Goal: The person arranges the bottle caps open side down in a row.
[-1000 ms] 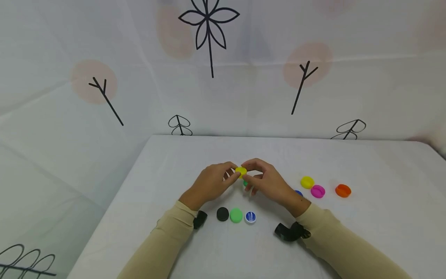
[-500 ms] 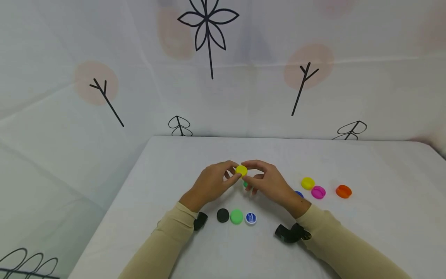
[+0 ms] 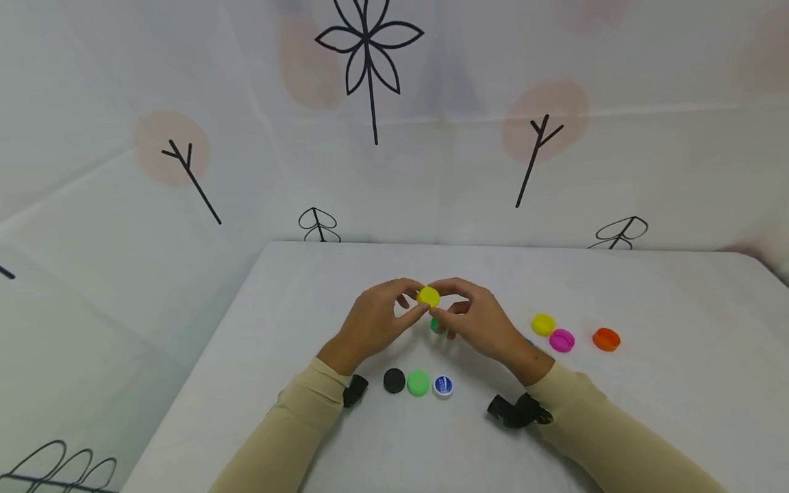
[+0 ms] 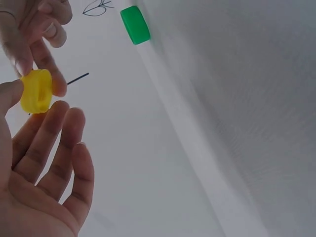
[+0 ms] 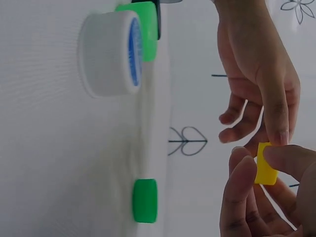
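Note:
A yellow bottle cap (image 3: 428, 297) is held off the table between both hands, its flat round face toward the head camera. My left hand (image 3: 381, 318) pinches its left side with thumb and fingertips. From the other side my right hand (image 3: 477, 320) grips it with thumb and forefinger; the other fingers curl loosely. In the left wrist view the cap (image 4: 36, 91) shows its rim side-on. A green cap (image 5: 145, 201) stands on the table below the hands, partly hidden by the right fingers in the head view.
Nearer the body, a black cap (image 3: 394, 381), a light green cap (image 3: 418, 383) and a white cap with a blue top (image 3: 443, 387) form a row. To the right lie a second yellow cap (image 3: 544, 324), a magenta cap (image 3: 561, 340) and an orange cap (image 3: 607, 339). A blue cap peeks from behind the right wrist.
Both hands have risen slightly with the yellow cap. It has tilted, so more of its flat face shows. The caps on the table stay where they were.

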Tool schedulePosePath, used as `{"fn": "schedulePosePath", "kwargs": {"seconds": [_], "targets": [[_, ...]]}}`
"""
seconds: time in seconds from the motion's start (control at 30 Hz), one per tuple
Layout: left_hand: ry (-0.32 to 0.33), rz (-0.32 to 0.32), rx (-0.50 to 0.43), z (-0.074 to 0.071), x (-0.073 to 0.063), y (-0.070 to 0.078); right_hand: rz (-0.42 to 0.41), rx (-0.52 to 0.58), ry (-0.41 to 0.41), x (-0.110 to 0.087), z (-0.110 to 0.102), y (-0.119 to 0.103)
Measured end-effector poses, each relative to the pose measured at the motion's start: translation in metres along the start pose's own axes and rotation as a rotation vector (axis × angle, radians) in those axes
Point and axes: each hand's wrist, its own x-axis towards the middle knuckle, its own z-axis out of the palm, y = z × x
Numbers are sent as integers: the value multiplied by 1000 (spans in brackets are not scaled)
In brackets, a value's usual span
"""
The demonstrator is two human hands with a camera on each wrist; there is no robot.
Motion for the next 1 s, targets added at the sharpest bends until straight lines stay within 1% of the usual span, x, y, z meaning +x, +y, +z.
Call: {"fn": "schedulePosePath", "kwargs": {"seconds": [0.2, 0.43, 0.5, 0.67, 0.77, 0.87, 1.0], "targets": [[98, 50, -42, -3, -1, 3, -92, -69, 33, -3, -3, -12], [174, 107, -95, -9, -3, 11, -161, -185, 47, -9, -8, -26], [202, 134, -112, -11, -3, 14, -192, -226, 53, -12, -11, -32], [289, 234, -129, -15, -3, 22, -303, -322, 96, -22, -20, -47], [314, 292, -122, -17, -4, 28, -356, -363, 114, -30, -24, -53], [324, 351, -113, -19, -5, 35, -374, -374, 109, -41, -29, -56], [340, 451, -75, -20, -6, 44, -354, -373, 96, -57, -34, -58]]}}
